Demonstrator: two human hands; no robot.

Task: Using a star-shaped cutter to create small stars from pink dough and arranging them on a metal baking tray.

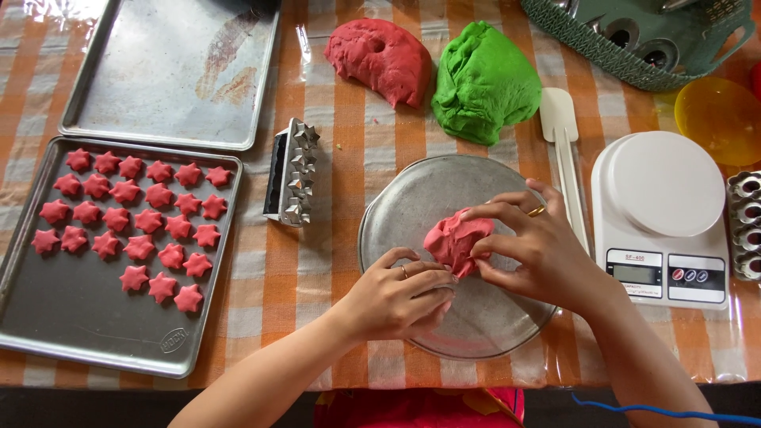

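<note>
Both hands' curled fingers pinch red dough over the plate.

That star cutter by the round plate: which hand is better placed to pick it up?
Probably the left hand. It sits on the side of the round plate nearer the star cutter, while the right hand grips most of the pink dough farther away.

Over a round metal plate on the orange-checked worktop, the left hand and the right hand both pinch a lump of red dough. A dark baking tray at the left holds rows of small red star-shaped dough pieces. A white kitchen scale stands just right of the plate.
</note>
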